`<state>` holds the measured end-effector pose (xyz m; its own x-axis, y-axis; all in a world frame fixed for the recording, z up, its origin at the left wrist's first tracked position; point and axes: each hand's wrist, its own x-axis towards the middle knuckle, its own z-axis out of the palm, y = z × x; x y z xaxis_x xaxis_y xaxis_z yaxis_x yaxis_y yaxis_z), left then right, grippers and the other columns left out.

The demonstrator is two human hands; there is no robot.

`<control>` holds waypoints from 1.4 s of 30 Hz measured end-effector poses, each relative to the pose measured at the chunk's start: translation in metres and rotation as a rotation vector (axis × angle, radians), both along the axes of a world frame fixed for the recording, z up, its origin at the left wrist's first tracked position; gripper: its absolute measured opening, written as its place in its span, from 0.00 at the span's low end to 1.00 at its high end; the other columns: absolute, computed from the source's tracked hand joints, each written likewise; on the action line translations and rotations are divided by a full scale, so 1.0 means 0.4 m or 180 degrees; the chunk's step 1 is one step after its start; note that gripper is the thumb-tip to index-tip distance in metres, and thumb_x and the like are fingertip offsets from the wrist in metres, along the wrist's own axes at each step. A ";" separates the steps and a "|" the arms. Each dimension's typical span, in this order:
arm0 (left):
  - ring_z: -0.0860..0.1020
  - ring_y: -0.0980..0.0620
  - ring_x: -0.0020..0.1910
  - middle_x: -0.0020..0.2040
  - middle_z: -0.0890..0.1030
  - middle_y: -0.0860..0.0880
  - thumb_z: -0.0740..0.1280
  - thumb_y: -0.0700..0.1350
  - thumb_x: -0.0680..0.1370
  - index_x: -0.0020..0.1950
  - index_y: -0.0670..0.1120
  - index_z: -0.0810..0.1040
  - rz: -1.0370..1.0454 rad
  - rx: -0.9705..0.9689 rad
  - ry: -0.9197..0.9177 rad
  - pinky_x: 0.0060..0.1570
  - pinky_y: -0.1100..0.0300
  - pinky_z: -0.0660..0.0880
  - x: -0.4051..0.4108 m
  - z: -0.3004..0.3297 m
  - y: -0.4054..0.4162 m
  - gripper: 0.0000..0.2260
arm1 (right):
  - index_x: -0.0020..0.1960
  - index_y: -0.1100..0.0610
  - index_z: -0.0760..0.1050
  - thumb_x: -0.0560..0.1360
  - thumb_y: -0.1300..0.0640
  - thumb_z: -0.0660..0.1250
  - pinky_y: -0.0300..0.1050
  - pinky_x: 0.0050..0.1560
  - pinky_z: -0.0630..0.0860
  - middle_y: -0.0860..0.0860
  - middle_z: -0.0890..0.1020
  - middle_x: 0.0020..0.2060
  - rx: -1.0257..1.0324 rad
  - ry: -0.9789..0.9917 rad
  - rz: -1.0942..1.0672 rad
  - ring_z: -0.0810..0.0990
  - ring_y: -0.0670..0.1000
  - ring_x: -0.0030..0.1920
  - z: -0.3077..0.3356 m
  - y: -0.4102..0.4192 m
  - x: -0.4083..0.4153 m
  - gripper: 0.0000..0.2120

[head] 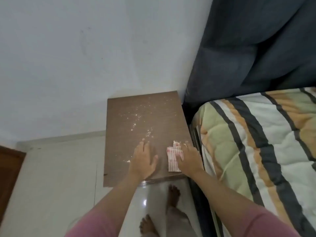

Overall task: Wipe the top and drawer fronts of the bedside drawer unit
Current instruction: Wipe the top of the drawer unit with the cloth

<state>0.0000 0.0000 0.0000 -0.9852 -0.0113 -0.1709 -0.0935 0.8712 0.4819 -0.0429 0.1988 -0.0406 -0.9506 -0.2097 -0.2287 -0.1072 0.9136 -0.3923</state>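
We see one brown drawer unit (126, 117) by the wall, its top dotted with many white crumbs (135, 120). We see two hands. Our left hand (144, 159) lies flat and open on the top. Our right hand (189, 159) presses one striped cloth (172, 159) onto the top, near the bed (256, 142). We can read no words anywhere.

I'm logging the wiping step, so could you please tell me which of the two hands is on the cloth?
The right hand, nearest the bed, presses the striped cloth; the left hand lies flat on the bare top.
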 end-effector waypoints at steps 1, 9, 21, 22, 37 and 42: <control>0.56 0.43 0.74 0.74 0.58 0.39 0.60 0.52 0.78 0.73 0.39 0.57 0.0015 -0.0013 -0.0099 0.72 0.52 0.54 -0.004 -0.025 0.009 0.29 | 0.72 0.53 0.62 0.72 0.44 0.50 0.57 0.66 0.66 0.57 0.69 0.68 0.0019 -0.0099 0.0029 0.68 0.60 0.66 -0.024 0.002 -0.003 0.30; 0.49 0.43 0.75 0.77 0.50 0.43 0.56 0.55 0.78 0.75 0.42 0.53 -0.0029 -0.0134 -0.0520 0.71 0.54 0.48 -0.052 -0.224 0.049 0.30 | 0.76 0.47 0.40 0.72 0.40 0.40 0.60 0.74 0.45 0.53 0.52 0.76 0.0255 -0.0390 0.0277 0.46 0.54 0.76 -0.199 0.006 -0.031 0.34; 0.36 0.49 0.73 0.76 0.37 0.45 0.43 0.57 0.76 0.75 0.42 0.39 -0.0271 -0.0701 -0.0836 0.70 0.46 0.40 -0.048 -0.424 0.058 0.32 | 0.75 0.39 0.40 0.76 0.36 0.50 0.66 0.69 0.38 0.55 0.41 0.76 0.0696 -0.0139 0.0564 0.39 0.63 0.75 -0.319 0.015 -0.056 0.32; 0.36 0.49 0.74 0.76 0.38 0.45 0.42 0.58 0.76 0.75 0.42 0.39 -0.0281 -0.0735 -0.0797 0.69 0.47 0.39 -0.044 -0.432 0.057 0.32 | 0.75 0.37 0.40 0.76 0.35 0.49 0.67 0.69 0.39 0.55 0.41 0.77 0.0721 -0.0118 0.0589 0.39 0.64 0.75 -0.328 0.021 -0.058 0.31; 0.52 0.46 0.75 0.77 0.53 0.43 0.51 0.56 0.77 0.75 0.40 0.53 -0.0214 -0.0800 -0.0544 0.70 0.45 0.51 -0.029 -0.465 0.053 0.31 | 0.72 0.47 0.60 0.81 0.44 0.44 0.58 0.71 0.46 0.53 0.68 0.71 -0.0099 0.0570 0.0318 0.59 0.55 0.72 -0.401 0.028 -0.052 0.22; 0.53 0.46 0.75 0.76 0.53 0.42 0.52 0.56 0.77 0.75 0.40 0.53 -0.0229 -0.0758 -0.0503 0.69 0.45 0.51 -0.033 -0.466 0.052 0.31 | 0.67 0.51 0.68 0.80 0.52 0.53 0.69 0.65 0.59 0.58 0.76 0.64 -0.0607 0.0802 0.0165 0.71 0.60 0.66 -0.407 0.028 -0.056 0.16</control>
